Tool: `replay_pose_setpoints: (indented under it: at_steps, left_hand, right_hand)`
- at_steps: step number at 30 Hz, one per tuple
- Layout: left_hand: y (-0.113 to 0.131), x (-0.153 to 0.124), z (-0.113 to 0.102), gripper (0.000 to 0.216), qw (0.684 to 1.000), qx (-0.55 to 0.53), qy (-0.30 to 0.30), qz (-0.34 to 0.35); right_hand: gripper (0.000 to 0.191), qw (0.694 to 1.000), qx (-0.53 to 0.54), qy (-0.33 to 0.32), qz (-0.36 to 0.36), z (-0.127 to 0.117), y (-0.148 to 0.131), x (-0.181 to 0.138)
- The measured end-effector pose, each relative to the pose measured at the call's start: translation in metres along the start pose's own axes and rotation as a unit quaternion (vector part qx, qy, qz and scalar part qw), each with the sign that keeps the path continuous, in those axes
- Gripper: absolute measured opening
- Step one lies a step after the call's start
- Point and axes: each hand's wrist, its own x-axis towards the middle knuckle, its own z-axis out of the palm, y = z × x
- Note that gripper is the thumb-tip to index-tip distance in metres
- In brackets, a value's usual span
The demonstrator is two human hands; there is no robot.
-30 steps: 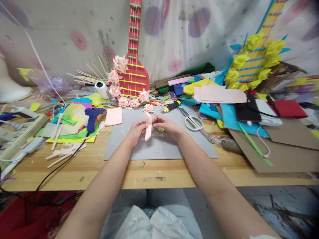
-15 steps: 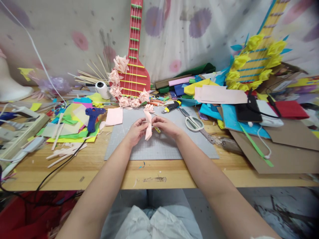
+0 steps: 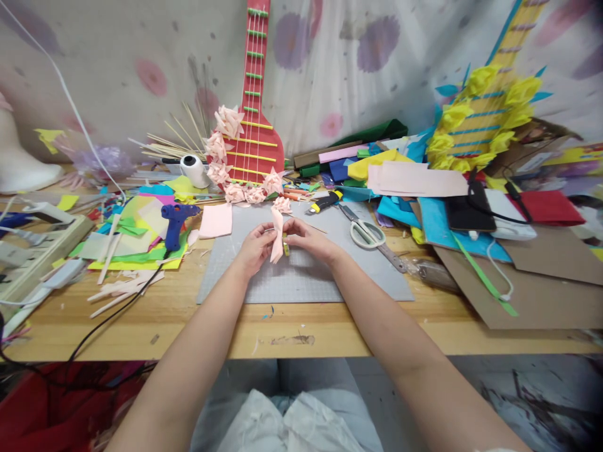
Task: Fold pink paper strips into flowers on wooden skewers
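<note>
A twisted strip of pink paper (image 3: pixel 277 236) stands upright between my hands, over the grey cutting mat (image 3: pixel 221 276). My left hand (image 3: pixel 255 250) pinches its left side between thumb and fingers. My right hand (image 3: pixel 308 241) is closed close to the strip's right side, at a small yellow-green piece (image 3: pixel 286 247) mostly hidden by fingers and paper. A thin stick (image 3: pixel 319 230) shows behind the right hand; whether it joins that piece I cannot tell. Just beyond the strip lies a pink paper flower (image 3: pixel 281 205). A pink paper square (image 3: pixel 215 221) lies at the mat's left edge.
Scissors (image 3: pixel 366 235) and a yellow-black utility knife (image 3: pixel 325 202) lie on the mat's right. A blue glue gun (image 3: pixel 175 225) rests on coloured paper at left, its cord trailing forward. Behind stands a red paper instrument (image 3: pixel 254 147) with pink flowers. Cardboard (image 3: pixel 499 295) covers the right.
The pink strip has shifted slightly left and turned a little. My right hand's fingers have moved in closer to it, and the thin stick now shows behind that hand.
</note>
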Motion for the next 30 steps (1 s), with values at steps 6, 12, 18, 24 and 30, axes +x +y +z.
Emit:
replay_pose_setpoints:
  at_steps: [6,12,18,24,30]
  left_hand:
    - [0.002,0.003,-0.002,0.027,1.000,-0.027,0.015,0.000]
    - [0.003,0.003,0.000,0.021,0.999,-0.046,0.004,-0.010]
    - [0.001,0.005,-0.003,0.021,0.999,-0.032,-0.011,-0.018]
    - [0.007,0.000,-0.001,0.018,0.998,0.001,-0.020,-0.056]
    - [0.008,-0.002,-0.001,0.020,0.998,0.025,-0.022,-0.057]
  right_hand:
    - [0.011,1.000,0.004,0.021,-0.001,0.010,0.000,0.001]
    - [0.007,0.999,0.008,0.042,0.008,0.014,-0.004,0.002]
    - [0.008,0.998,-0.041,0.045,-0.006,0.014,-0.002,0.005]
    - [0.014,0.999,-0.019,0.022,0.021,0.011,-0.004,0.002]
    - [0.015,0.999,-0.044,0.018,0.018,0.009,-0.002,0.002]
